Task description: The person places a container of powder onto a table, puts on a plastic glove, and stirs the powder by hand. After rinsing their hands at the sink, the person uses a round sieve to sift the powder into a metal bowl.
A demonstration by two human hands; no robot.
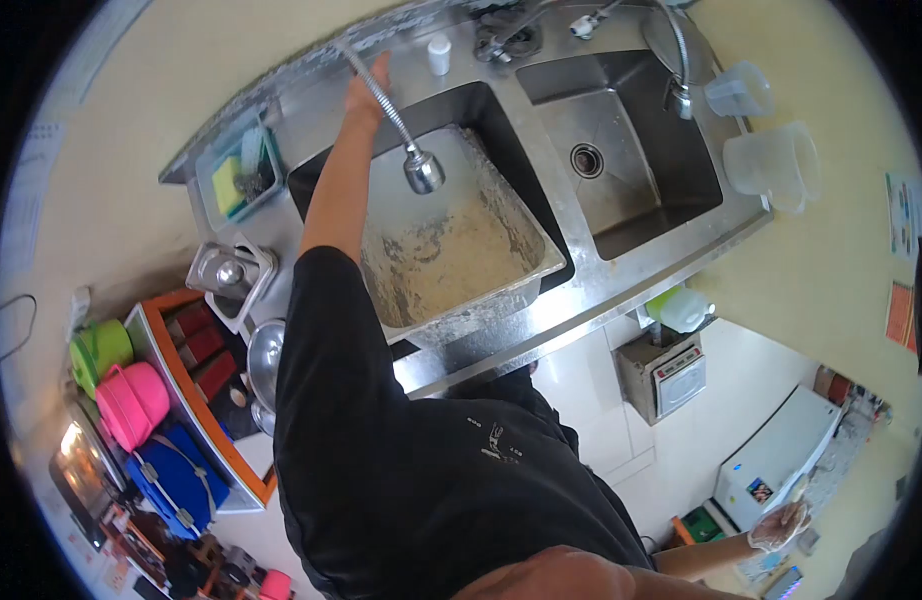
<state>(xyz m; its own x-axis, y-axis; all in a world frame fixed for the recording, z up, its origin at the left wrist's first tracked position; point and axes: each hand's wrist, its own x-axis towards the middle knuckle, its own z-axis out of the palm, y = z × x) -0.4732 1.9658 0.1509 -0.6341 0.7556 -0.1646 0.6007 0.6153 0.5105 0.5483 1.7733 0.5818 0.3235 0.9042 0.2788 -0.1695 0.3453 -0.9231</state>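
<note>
My bare left hand (369, 88) reaches to the back ledge of the sink, behind a flexible metal hose. Its fingers look closed around something at the base of the hose, hidden from view. From that hose hangs a spray head (424, 171) over a large metal pan (526, 265). The pan stands in the left sink basin (481, 105), with cloudy, brownish water inside and residue on its walls. Far to the lower right is my right hand (781, 526) in a clear plastic glove, held away from the sink. Its fingers look loosely apart, with nothing evident in them.
A second basin (621, 190) with a drain has its own spray tap (679, 98). Plastic jugs (771, 165) stand at the right. Sponges lie in a tub (266, 190) on the left. A white bottle (439, 55) stands behind; an orange-edged shelf (171, 370) is at left.
</note>
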